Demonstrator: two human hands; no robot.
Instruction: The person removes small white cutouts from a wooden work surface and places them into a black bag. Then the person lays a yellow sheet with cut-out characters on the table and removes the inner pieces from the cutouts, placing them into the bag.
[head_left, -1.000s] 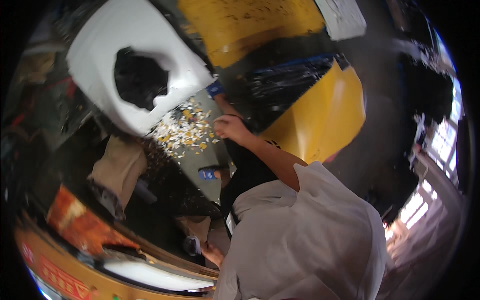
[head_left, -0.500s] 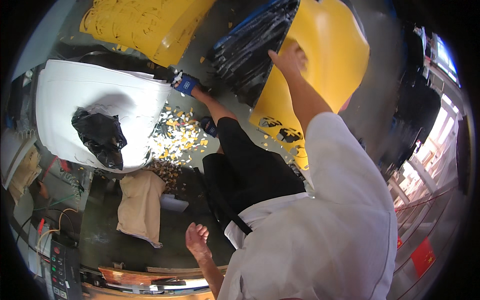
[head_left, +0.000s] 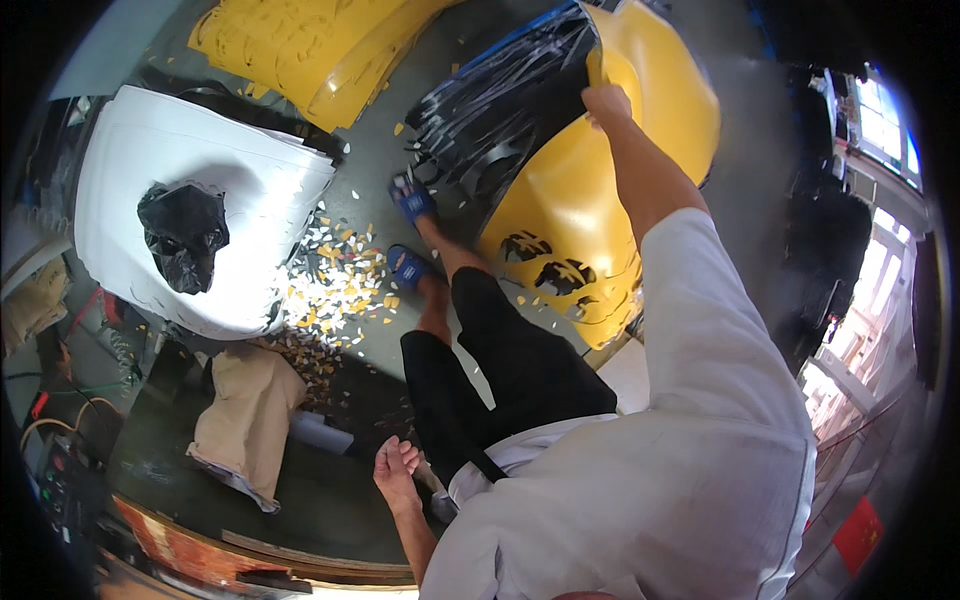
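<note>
My right hand (head_left: pixel 607 103) is closed on the edge of a glossy yellow sheet (head_left: pixel 560 190). The sheet is lifted and curves over where the hand grips it, and ragged dark cut-outs mark its near end. Beneath and left of it lies a pile of shiny black sheets (head_left: pixel 500 110). Low in the view, my left hand (head_left: pixel 397 465) hangs beside my hip with its fingers curled in, and nothing shows in them.
White sheets (head_left: pixel 120 150) are stacked at left, with a crumpled black plastic bag (head_left: pixel 183 238) on top. Yellow sheets (head_left: pixel 300 50) lie at the far left. White and yellow scraps (head_left: pixel 335 285) litter the floor by my sandals (head_left: pixel 408 267). A tan sack (head_left: pixel 250 420) stands nearer.
My right hand has gone from open over the yellow sheet to closed on its edge, and the sheet's edge has risen and folded. My feet and the view have shifted; the left hand stays low.
</note>
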